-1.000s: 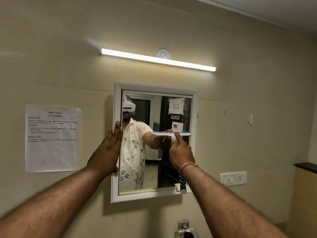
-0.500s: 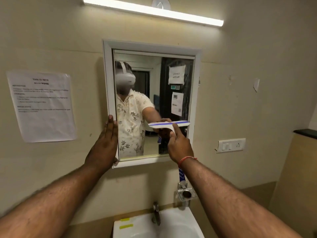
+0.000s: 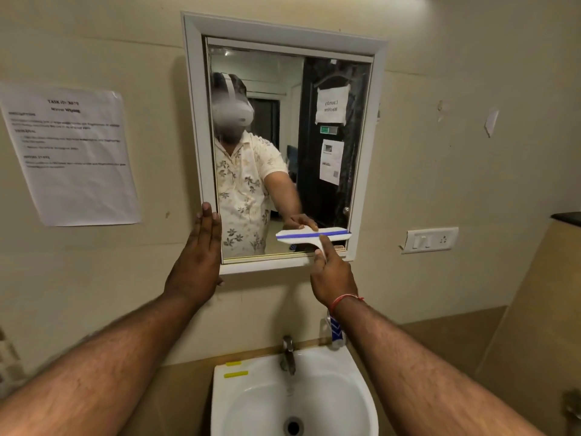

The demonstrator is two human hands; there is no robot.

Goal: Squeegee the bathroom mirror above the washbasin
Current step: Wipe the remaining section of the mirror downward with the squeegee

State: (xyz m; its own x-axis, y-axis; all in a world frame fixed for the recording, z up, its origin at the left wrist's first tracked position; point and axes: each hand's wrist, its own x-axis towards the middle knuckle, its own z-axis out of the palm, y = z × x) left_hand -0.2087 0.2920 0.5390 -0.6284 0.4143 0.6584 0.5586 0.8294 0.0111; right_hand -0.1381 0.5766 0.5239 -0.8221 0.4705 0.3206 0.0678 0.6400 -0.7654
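The mirror (image 3: 333, 73) hangs in a white frame (image 3: 284, 29) above the white washbasin (image 3: 352, 382). A white squeegee (image 3: 312, 236) with a blue strip lies flat against the glass near the mirror's lower right corner. My right hand (image 3: 331, 275) grips its handle, forefinger stretched up along it. My left hand (image 3: 196, 262) presses flat with straight fingers against the frame's lower left side. The glass reflects a person in a patterned shirt.
A printed sheet (image 3: 72, 152) is taped to the wall at the left. A switch plate (image 3: 429, 240) sits to the right of the mirror. A tap (image 3: 287, 354) stands over the basin, with a blue-and-white tube (image 3: 335, 332) beside it. A dark-topped ledge (image 3: 566, 217) juts at the right.
My right hand has drawn the squeegee down the glass from mid-height to near the bottom edge. The view has tilted down, bringing the basin into sight. My left hand stays on the frame.
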